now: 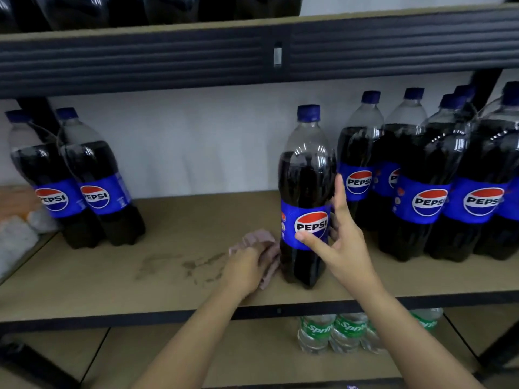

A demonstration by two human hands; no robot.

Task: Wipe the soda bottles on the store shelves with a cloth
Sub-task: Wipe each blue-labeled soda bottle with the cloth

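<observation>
Two bare forearms are seen reaching from the near edge toward the tan particle-board middle shelf (112, 282). A crumpled pinkish cloth (259, 242) is gripped by the left hand (247, 269), whose fingers are curled around it, and is pressed low against the left side of the single upright dark cola bottle with a blue cap and blue Pepsi label (306, 197). That bottle is touched on its right side by the right hand (341, 242), which is spread wide, the thumb laid across the label and the fingers straight beside it. The bottle is stood near the shelf's front edge, apart from the others.

A cluster of matching Pepsi bottles (429, 175) is stood just to the right, partly cut off by the frame. Two more Pepsi bottles (75, 181) are set well to the left. Faint smudges (179, 265) are seen on the board left of the cloth. Green-labelled Sprite bottles (334, 332) on the lower shelf are half hidden by the shelf rail and the right arm. Blurred pale items at the far left cannot be identified.
</observation>
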